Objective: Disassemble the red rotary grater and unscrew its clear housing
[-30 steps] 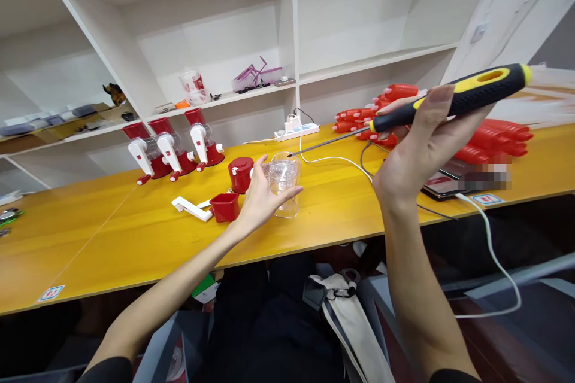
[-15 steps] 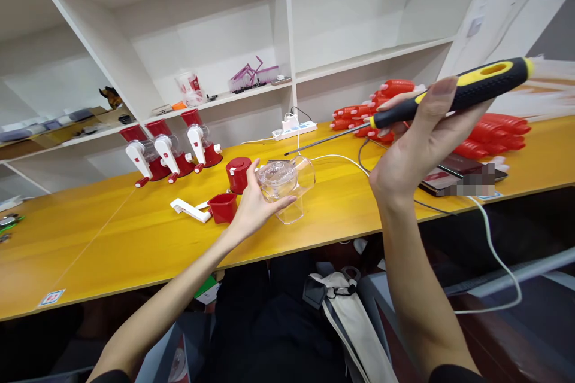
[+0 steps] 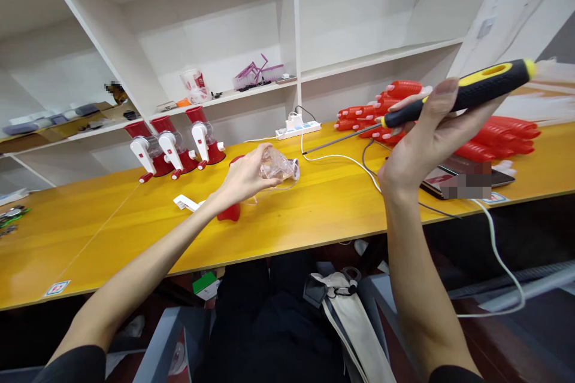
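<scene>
My left hand is closed around a clear plastic housing, tilted above the table. Its fingers hide part of the piece. In my right hand is a screwdriver with a black and yellow handle, its thin shaft pointing left and down toward the table. Under my left wrist lie a red plastic cup-like part and a white crank handle, both partly covered by the arm. Another red part shows just behind the hand.
Several red-and-white hand-crank graters stand at the back left. Behind the clear housing is a power strip with a white cable. Red ribbed pieces are piled at the right, beside a dark flat device. White shelves rise behind the table.
My left hand has turned the clear housing over and raised it slightly, now covering more of the red parts. My right hand still holds the screwdriver in nearly the same pose.
</scene>
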`<state>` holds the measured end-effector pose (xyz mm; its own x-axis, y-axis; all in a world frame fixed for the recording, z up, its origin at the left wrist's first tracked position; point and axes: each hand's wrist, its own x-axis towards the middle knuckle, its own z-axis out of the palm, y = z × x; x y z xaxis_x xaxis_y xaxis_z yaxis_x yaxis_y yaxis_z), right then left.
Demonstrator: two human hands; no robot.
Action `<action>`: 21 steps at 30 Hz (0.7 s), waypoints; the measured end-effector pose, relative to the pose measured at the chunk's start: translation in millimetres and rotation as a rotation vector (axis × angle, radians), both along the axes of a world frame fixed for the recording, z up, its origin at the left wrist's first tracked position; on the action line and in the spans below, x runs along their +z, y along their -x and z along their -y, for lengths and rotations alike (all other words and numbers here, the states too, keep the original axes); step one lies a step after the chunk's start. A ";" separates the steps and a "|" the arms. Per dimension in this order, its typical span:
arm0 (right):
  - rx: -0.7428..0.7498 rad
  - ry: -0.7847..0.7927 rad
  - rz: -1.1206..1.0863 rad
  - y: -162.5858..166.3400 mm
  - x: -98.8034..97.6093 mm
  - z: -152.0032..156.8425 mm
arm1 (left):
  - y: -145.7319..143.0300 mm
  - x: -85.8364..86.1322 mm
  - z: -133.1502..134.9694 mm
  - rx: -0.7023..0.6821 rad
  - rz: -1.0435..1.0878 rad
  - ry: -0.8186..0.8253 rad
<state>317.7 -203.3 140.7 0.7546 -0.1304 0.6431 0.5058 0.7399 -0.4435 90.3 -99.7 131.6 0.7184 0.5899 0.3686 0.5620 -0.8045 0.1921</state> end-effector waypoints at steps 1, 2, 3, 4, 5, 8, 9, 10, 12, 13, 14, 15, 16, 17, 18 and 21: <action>0.007 0.003 0.005 -2.1 -1.5 -2.7 | -1.5 3.2 -1.1 -0.015 -0.060 -0.038; 0.022 0.019 0.014 -3.6 -3.1 -5.3 | -3.4 5.1 -2.1 -0.029 -0.118 -0.080; 0.041 0.045 0.024 -4.6 -4.7 -7.5 | -5.6 5.9 -3.2 -0.038 -0.177 -0.122; 0.063 0.080 0.035 -4.8 -6.3 -9.2 | -8.2 5.9 -4.2 -0.047 -0.235 -0.163; 0.086 0.121 0.044 -4.3 -7.8 -10.3 | -11.0 5.3 -5.1 -0.055 -0.291 -0.199; 0.130 0.210 0.060 -0.2 -11.8 -9.8 | -20.1 2.3 -7.8 -0.074 -0.417 -0.291; 0.140 0.227 0.062 1.6 -12.8 -8.7 | -23.0 1.2 -8.5 -0.076 -0.444 -0.321; 0.151 0.250 0.064 3.3 -13.6 -7.3 | -25.8 0.1 -9.2 -0.077 -0.466 -0.351; 0.171 0.309 0.078 6.3 -14.6 -4.4 | -30.7 -2.3 -10.0 -0.077 -0.508 -0.411; 0.178 0.338 0.086 7.5 -14.9 -3.2 | -32.8 -3.7 -10.0 -0.080 -0.530 -0.439; 0.183 0.362 0.094 8.5 -15.1 -2.4 | -34.8 -5.3 -9.8 -0.085 -0.549 -0.466; 0.186 0.381 0.103 9.2 -15.2 -2.0 | -36.6 -7.1 -9.2 -0.093 -0.566 -0.487; 0.189 0.394 0.111 9.5 -15.4 -2.1 | -38.2 -9.0 -8.4 -0.107 -0.580 -0.504; 0.192 0.403 0.121 9.6 -15.8 -2.7 | -39.8 -11.0 -7.3 -0.122 -0.591 -0.516; 0.191 0.411 0.130 9.3 -16.2 -3.6 | -41.2 -13.2 -6.0 -0.136 -0.603 -0.525; 0.181 0.434 0.154 7.7 -18.0 -7.4 | -45.3 -19.6 -2.4 -0.156 -0.651 -0.568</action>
